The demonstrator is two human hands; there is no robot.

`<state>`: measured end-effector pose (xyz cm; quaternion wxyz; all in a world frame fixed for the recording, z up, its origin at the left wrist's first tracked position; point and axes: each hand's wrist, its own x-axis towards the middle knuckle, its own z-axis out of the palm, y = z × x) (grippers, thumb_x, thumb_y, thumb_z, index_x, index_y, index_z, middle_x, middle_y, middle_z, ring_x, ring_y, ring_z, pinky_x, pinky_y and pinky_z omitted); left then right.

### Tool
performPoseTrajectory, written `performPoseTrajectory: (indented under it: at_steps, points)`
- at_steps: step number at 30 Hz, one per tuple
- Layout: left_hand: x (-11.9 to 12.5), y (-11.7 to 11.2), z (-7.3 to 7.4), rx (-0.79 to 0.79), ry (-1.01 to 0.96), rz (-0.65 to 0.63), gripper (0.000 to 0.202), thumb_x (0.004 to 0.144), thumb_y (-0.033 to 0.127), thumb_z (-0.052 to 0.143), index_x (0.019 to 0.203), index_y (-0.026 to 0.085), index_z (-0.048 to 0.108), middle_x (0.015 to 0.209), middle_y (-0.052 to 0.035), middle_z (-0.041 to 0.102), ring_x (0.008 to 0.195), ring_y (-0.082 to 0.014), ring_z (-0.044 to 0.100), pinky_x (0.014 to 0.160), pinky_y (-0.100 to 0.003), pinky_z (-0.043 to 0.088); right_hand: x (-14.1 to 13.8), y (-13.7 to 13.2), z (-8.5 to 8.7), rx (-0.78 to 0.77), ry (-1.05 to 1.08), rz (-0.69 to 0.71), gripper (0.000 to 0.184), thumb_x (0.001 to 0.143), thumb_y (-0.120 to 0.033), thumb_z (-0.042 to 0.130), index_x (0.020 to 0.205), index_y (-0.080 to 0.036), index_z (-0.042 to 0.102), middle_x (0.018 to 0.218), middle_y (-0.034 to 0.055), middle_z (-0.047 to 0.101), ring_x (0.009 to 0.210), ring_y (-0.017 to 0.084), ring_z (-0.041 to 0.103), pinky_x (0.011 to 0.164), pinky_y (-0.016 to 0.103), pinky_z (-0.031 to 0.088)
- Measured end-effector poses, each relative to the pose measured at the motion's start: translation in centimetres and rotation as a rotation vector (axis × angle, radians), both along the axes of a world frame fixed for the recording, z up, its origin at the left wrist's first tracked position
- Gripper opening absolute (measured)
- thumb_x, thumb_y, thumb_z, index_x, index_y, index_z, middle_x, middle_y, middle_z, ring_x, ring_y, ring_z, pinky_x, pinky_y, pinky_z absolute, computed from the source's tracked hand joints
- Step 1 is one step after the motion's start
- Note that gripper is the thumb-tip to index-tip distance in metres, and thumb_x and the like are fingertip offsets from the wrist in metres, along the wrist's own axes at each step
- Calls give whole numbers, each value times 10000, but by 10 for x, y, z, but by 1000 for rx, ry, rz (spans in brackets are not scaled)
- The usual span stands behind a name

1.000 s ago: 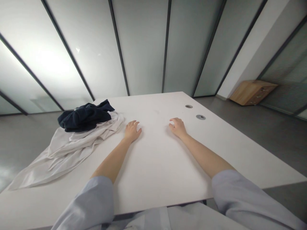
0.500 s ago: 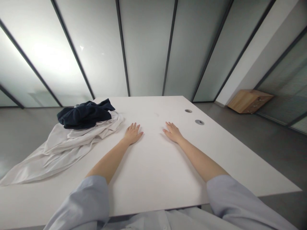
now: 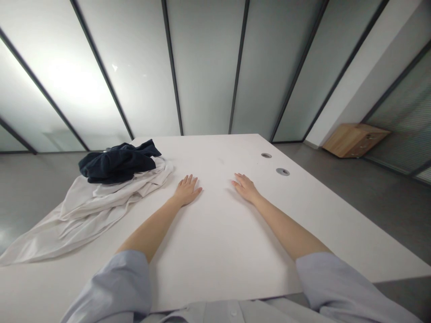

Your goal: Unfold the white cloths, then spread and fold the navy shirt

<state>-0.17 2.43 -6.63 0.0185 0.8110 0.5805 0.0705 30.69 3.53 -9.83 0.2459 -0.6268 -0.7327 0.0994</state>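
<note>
My left hand (image 3: 187, 191) lies palm down on the white table (image 3: 222, 251), its fingers stretched out and nothing in it. Across from it, my right hand (image 3: 246, 187) is also palm down at the tabletop, fingers extended and holding nothing. To the left of my left hand lies a crumpled white cloth (image 3: 97, 211), perhaps a garment, which trails toward the table's left edge. Bunched on top of it is a dark navy cloth (image 3: 117, 162). Neither hand touches the cloths.
Two round cable holes (image 3: 283, 172) are set in the tabletop right of my right hand. Frosted glass panels (image 3: 205, 67) stand behind the table. A wooden drawer cabinet (image 3: 356, 140) sits on the floor at the far right.
My right hand has shifted slightly and its fingers look a little raised and closer together. My left hand stays nearly in place. The view has moved very slightly.
</note>
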Motion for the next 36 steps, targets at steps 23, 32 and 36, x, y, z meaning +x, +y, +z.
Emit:
performPoseTrajectory:
  at_steps: [23, 32, 36]
  points:
    - [5, 0, 5, -127, 135, 86, 742, 930, 657, 200, 1534, 229, 254, 1612, -119, 168, 1474, -335, 138, 1166, -521, 163, -14, -12, 36, -215, -470, 64, 768, 917, -673, 226, 1522, -206, 306, 1598, 124, 228, 1449, 342, 217, 1154, 499, 186]
    - [5, -3, 8, -129, 124, 74, 752, 924, 672, 184, 1530, 233, 258, 1612, -116, 173, 1474, -328, 150, 1163, -504, 173, -15, -16, 39, -229, -474, 60, 769, 921, -669, 218, 1527, -203, 298, 1600, 128, 218, 1456, 336, 196, 1155, 489, 186]
    - [5, -2, 7, -127, 120, 75, 754, 922, 674, 185, 1531, 235, 255, 1611, -114, 176, 1473, -329, 153, 1162, -506, 172, -15, -16, 39, -235, -477, 58, 755, 924, -655, 237, 1526, -202, 300, 1600, 132, 219, 1454, 335, 202, 1153, 485, 193]
